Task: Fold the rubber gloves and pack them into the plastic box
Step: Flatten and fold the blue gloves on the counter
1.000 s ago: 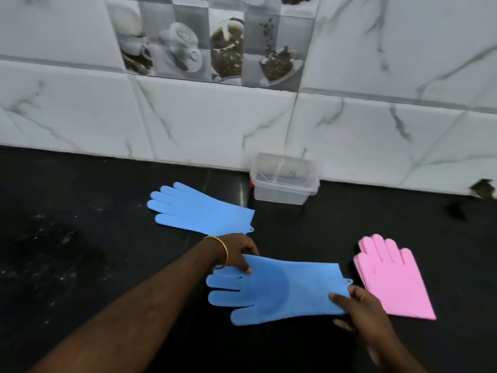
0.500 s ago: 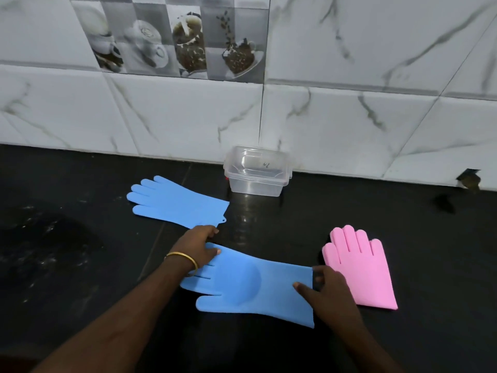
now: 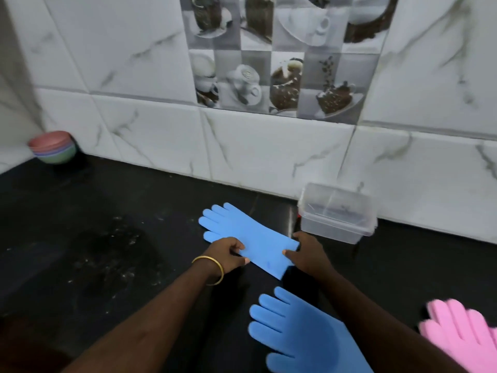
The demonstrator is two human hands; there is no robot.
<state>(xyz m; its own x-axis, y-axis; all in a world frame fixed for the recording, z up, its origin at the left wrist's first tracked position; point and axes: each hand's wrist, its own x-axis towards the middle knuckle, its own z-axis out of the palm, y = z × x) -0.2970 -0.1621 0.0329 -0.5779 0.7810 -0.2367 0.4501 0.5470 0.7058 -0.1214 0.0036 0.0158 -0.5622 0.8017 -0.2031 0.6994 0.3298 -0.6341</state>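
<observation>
A black counter (image 3: 113,238) runs up to a wall of white marbled tiles (image 3: 269,146), with a panel of grey coffee-cup picture tiles (image 3: 271,76) set into it.

The nearer blue glove (image 3: 304,335) lies flat at the bottom of the view, fingers pointing up and left, partly crossed by the right forearm. The farther blue glove (image 3: 242,232) lies flat on the counter between the two hands, its fingers pointing up-left toward the wall and its cuff end toward the lower right.

A clear plastic box (image 3: 337,212) stands against the foot of the wall, just right of that glove's cuff; it is closed with a clear lid.

A pink glove (image 3: 462,332) shows at the lower right edge, fingers up, cut off by the frame.

The left hand (image 3: 228,255) has its fingers curled, pinching the near long edge of the farther glove about midway along. The right hand (image 3: 309,254) grips the cuff end, thumb on top of the blue rubber and fingers wrapped round the cuff corner near the box.

A stack of small pastel bowls (image 3: 53,147) sits in the far left corner. A gold bangle (image 3: 209,269) circles the left wrist.
</observation>
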